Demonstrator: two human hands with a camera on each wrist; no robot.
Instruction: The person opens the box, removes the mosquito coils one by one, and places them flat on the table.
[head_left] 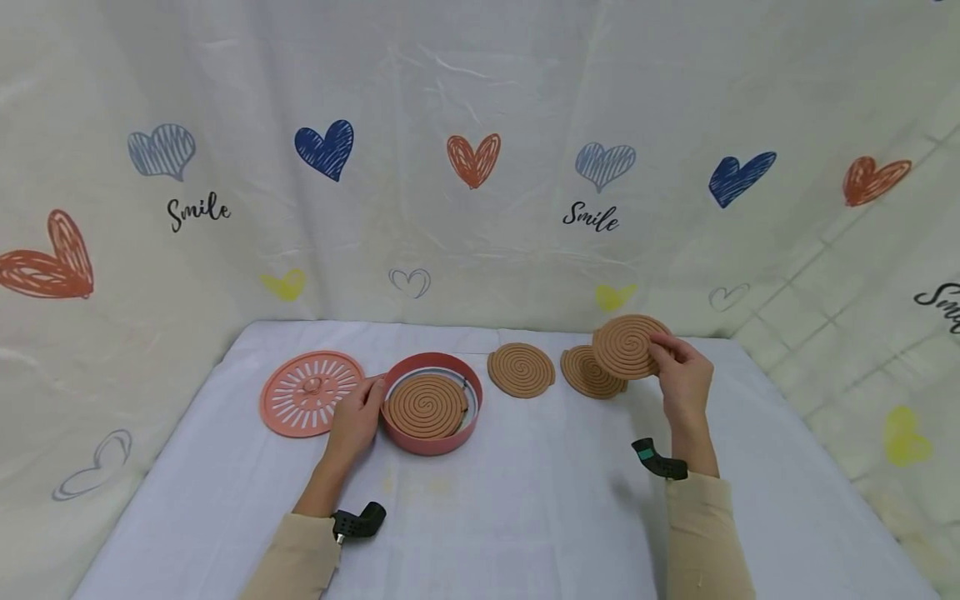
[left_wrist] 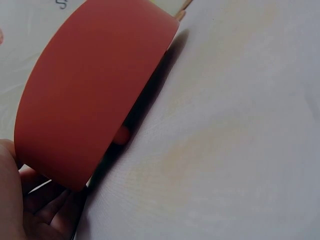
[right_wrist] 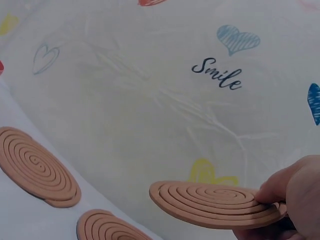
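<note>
My left hand (head_left: 356,421) grips the left side of a round red mosquito coil holder (head_left: 429,447). A brown mosquito coil (head_left: 426,406) lies inside it. In the left wrist view the thumb is on the holder's wall (left_wrist: 95,85) and the other fingers reach beneath; a small round foot (left_wrist: 121,135) shows under it. My right hand (head_left: 686,377) pinches another coil (head_left: 628,346) by its right edge, raised above the table; the right wrist view shows this held coil (right_wrist: 215,204) with the thumb on top. Two coils lie below to its left, one flat coil (head_left: 521,370) and one partly covered coil (head_left: 588,372).
A slotted orange-red lid (head_left: 311,393) with a small knob lies left of the holder, close to my left hand. White cloth (head_left: 510,517) covers the table. Behind it hangs a backdrop (head_left: 525,267) printed with hearts and "Smile".
</note>
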